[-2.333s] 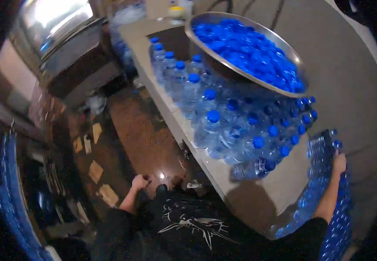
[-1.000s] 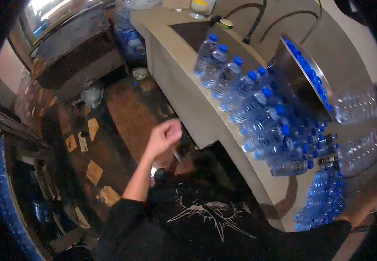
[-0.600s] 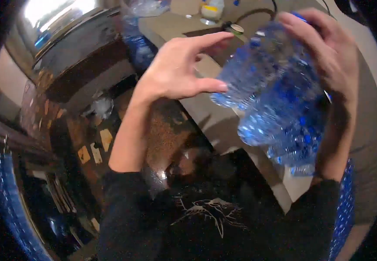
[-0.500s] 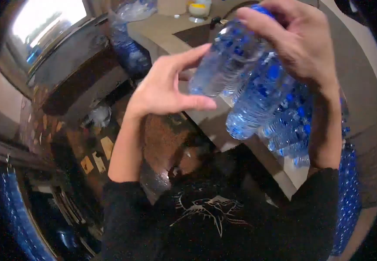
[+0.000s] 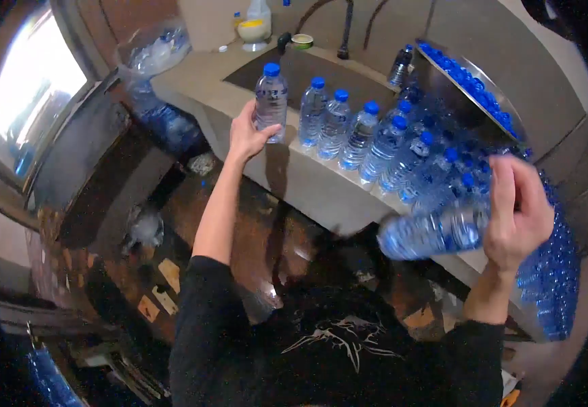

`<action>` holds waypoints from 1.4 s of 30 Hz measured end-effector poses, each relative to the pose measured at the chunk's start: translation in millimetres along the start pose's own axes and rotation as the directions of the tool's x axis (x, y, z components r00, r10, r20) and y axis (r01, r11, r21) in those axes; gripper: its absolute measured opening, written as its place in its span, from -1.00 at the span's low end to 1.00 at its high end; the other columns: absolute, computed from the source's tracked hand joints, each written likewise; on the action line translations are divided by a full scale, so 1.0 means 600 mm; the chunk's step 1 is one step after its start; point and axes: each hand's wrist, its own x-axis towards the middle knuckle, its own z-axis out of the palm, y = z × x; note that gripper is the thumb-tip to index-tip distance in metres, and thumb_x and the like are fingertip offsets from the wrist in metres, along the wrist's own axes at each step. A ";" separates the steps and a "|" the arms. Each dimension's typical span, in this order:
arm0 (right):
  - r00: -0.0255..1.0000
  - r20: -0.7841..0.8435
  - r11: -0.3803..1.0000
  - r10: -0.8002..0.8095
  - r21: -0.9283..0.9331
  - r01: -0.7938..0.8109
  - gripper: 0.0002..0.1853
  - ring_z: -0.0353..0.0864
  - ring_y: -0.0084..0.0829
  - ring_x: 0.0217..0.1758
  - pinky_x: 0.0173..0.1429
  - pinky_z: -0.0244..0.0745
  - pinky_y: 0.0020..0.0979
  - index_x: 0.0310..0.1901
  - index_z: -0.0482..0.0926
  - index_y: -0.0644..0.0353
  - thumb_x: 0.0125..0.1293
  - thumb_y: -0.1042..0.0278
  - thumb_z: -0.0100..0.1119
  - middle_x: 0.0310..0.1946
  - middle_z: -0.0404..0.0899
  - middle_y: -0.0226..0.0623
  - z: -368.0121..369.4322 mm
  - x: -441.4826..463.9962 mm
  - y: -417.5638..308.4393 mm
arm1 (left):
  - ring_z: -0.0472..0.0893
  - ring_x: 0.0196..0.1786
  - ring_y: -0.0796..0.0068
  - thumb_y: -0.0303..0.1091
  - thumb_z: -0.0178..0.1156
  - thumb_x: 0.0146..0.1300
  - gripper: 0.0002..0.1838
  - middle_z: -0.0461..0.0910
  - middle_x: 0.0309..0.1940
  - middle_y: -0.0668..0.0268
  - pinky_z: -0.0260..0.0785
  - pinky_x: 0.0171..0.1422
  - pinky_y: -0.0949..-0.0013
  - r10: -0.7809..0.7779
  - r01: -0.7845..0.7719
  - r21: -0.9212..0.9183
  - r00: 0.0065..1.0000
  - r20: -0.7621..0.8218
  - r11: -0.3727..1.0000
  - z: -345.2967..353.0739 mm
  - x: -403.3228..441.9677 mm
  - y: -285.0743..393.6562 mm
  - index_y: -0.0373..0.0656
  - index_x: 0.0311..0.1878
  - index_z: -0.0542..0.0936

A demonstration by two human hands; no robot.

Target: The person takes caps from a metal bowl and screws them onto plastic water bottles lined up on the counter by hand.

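My left hand (image 5: pixel 248 136) is closed around the lower part of a clear water bottle (image 5: pixel 271 98) with a blue cap. That bottle is upright at the counter's front edge, left of the others. On the right, my right hand (image 5: pixel 521 210) grips the top end of another water bottle (image 5: pixel 433 232). This one is tilted almost flat, base to the left, and smeared by motion; its cap is hidden in my fingers. Between my hands, several capped bottles (image 5: pixel 358 139) stand in a row along the counter, with many more packed behind on the right.
A metal tray (image 5: pixel 439 66) heaped with blue caps (image 5: pixel 473 85) leans against the wall. Behind the row is a sink (image 5: pixel 307 71) with a dark tap (image 5: pixel 343 47). A clear bag (image 5: pixel 161 57) hangs at the counter's left end. A yellow-and-white container (image 5: pixel 253 30) stands at the back.
My view has widened over the counter. My hands have moved apart: the left now grips a standing bottle, where it was open beside one. The right has swung right and down with a tilted bottle.
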 end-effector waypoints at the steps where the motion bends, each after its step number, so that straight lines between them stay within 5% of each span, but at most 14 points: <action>1: 0.998 0.035 0.996 0.057 -0.071 -0.054 -0.94 0.61 -0.54 -0.47 -0.31 0.48 -0.52 -0.32 0.67 0.32 0.24 0.52 0.28 -0.47 0.67 -0.25 -0.022 -0.021 0.007 | 0.63 0.02 0.38 -0.47 0.51 -0.09 -0.33 0.67 -0.08 0.17 0.45 0.14 0.28 -0.027 0.026 0.017 0.999 0.024 1.000 0.026 0.018 -0.033 -0.25 0.16 0.47; 8: 0.956 0.079 0.936 0.282 -0.240 -0.256 -0.95 0.60 -0.48 -0.52 -0.39 0.43 -0.45 -0.37 0.65 0.30 0.22 0.52 0.26 -0.53 0.64 -0.23 -0.089 -0.103 0.046 | 0.53 0.17 0.37 -0.55 0.50 -0.10 -0.25 0.56 0.10 0.26 0.34 0.33 0.26 -0.039 0.191 -0.482 0.951 0.308 0.855 0.136 0.084 -0.135 -0.22 0.23 0.42; 12: 0.939 0.057 0.924 0.340 -0.202 -0.323 -0.94 0.62 -0.40 -0.52 -0.39 0.44 -0.41 -0.37 0.66 0.27 0.23 0.49 0.25 -0.51 0.66 -0.21 -0.078 -0.116 0.037 | 0.50 0.20 0.40 -0.57 0.46 -0.04 -0.26 0.53 0.15 0.26 0.34 0.34 0.27 -0.021 0.241 -0.486 0.910 0.415 0.840 0.115 0.086 -0.126 -0.22 0.27 0.39; 15: 0.976 0.111 0.950 0.186 -0.276 -0.149 -0.96 0.64 -0.32 -0.51 -0.36 0.49 -0.37 -0.36 0.67 0.23 0.21 0.48 0.27 -0.48 0.67 -0.20 -0.041 -0.115 0.015 | 0.50 0.21 0.39 -0.53 0.45 -0.01 -0.28 0.52 0.16 0.26 0.33 0.34 0.28 -0.081 0.076 -0.103 0.996 -0.037 0.992 0.073 0.038 -0.083 -0.23 0.27 0.39; 17: 0.992 0.120 0.992 0.036 -0.124 -0.021 -0.97 0.67 -0.26 -0.50 -0.35 0.55 -0.35 -0.35 0.67 0.22 0.18 0.48 0.30 -0.43 0.69 -0.19 0.004 -0.111 0.010 | 0.49 0.22 0.37 -0.47 0.45 -0.06 -0.27 0.51 0.15 0.25 0.33 0.33 0.29 -0.124 -0.050 -0.558 0.955 -0.269 0.829 0.045 -0.032 -0.029 -0.21 0.26 0.41; 18: 0.988 0.150 0.999 0.035 -0.021 -0.032 -0.96 0.68 -0.27 -0.50 -0.35 0.56 -0.36 -0.34 0.67 0.22 0.17 0.47 0.31 -0.42 0.69 -0.20 0.031 -0.106 0.002 | 0.47 0.25 0.36 -0.48 0.41 -0.10 -0.25 0.51 0.15 0.27 0.32 0.33 0.32 0.055 -0.104 -0.389 0.989 -0.135 0.915 0.019 -0.088 0.012 -0.22 0.26 0.42; 19: 0.988 0.153 1.000 -0.015 0.012 0.013 -0.96 0.68 -0.26 -0.49 -0.37 0.56 -0.37 -0.35 0.67 0.22 0.18 0.47 0.30 -0.43 0.69 -0.19 0.062 -0.102 0.001 | 0.45 0.28 0.36 -0.50 0.39 -0.14 -0.23 0.49 0.19 0.26 0.29 0.38 0.30 0.044 0.041 -0.564 0.990 0.137 0.825 0.012 -0.154 0.095 -0.22 0.28 0.41; 20: 0.984 0.165 0.997 -0.064 0.047 0.057 -0.96 0.69 -0.26 -0.49 -0.38 0.56 -0.37 -0.35 0.67 0.22 0.18 0.47 0.29 -0.43 0.69 -0.18 0.097 -0.098 0.003 | 0.45 0.30 0.33 -0.48 0.41 -0.15 -0.19 0.47 0.24 0.26 0.23 0.44 0.22 0.360 -0.201 -0.413 0.863 0.354 0.888 0.009 -0.187 0.142 -0.20 0.30 0.39; 21: 0.979 0.197 0.986 -0.050 0.168 0.017 -0.94 0.69 -0.25 -0.49 -0.38 0.56 -0.36 -0.34 0.67 0.22 0.20 0.44 0.27 -0.44 0.68 -0.15 0.133 -0.093 0.005 | 0.44 0.31 0.31 -0.42 0.50 -0.21 -0.14 0.48 0.24 0.23 0.16 0.48 0.15 0.264 0.095 -0.621 0.847 0.461 0.778 0.024 -0.231 0.193 -0.19 0.29 0.41; 27: 0.885 0.443 0.899 0.143 0.315 -0.303 -0.77 0.64 -0.36 -0.54 -0.39 0.51 -0.38 -0.23 0.68 0.21 0.26 0.20 0.26 -0.46 0.66 -0.15 0.301 -0.016 0.005 | 0.61 -0.04 0.60 -0.62 0.39 0.06 -0.50 0.66 -0.05 0.34 0.47 0.13 0.43 0.073 0.438 -0.632 0.784 0.617 0.639 0.030 -0.234 0.192 -0.29 0.12 0.54; 30: 0.899 0.402 0.869 0.172 0.368 -0.331 -0.73 0.59 -0.46 -0.51 -0.35 0.50 -0.43 -0.15 0.67 0.22 0.26 0.20 0.29 -0.46 0.66 -0.21 0.326 0.007 -0.015 | 0.61 -0.05 0.60 -0.58 0.42 0.05 -0.48 0.66 -0.04 0.35 0.47 0.12 0.44 -0.019 0.456 -0.594 0.802 0.596 0.663 0.006 -0.225 0.181 -0.26 0.13 0.53; 34: 0.976 0.167 0.795 0.141 0.568 -0.212 -0.74 0.54 -0.60 -0.40 -0.26 0.49 -0.48 -0.06 0.63 0.26 0.28 0.34 0.28 -0.42 0.65 -0.33 0.253 -0.026 -0.003 | 0.57 -0.06 0.57 -0.55 0.45 -0.01 -0.48 0.62 -0.08 0.36 0.43 0.13 0.38 -0.025 0.153 -0.573 0.974 0.226 0.805 -0.027 -0.189 0.099 -0.22 0.07 0.53; 38: 0.780 0.549 0.791 0.301 0.314 -0.526 -0.84 0.50 -0.66 -0.42 -0.28 0.46 -0.53 -0.18 0.67 0.29 0.29 0.40 0.25 -0.47 0.62 -0.39 0.135 -0.152 0.046 | 0.55 0.00 0.45 -0.55 0.46 -0.04 -0.42 0.56 -0.03 0.29 0.41 0.15 0.34 -0.040 -0.013 -0.440 0.993 -0.111 0.898 -0.029 -0.052 -0.006 -0.21 0.10 0.47; 42: 0.554 0.673 0.659 0.490 0.130 -0.741 -0.85 0.56 -0.62 -0.44 -0.32 0.48 -0.50 -0.23 0.69 0.26 0.28 0.35 0.27 -0.47 0.66 -0.35 0.097 -0.267 0.081 | 0.51 0.15 0.30 -0.40 0.51 -0.02 -0.23 0.50 0.13 0.17 0.35 0.27 0.22 -0.070 0.056 -0.513 0.998 -0.008 0.856 0.011 0.071 -0.146 -0.25 0.27 0.35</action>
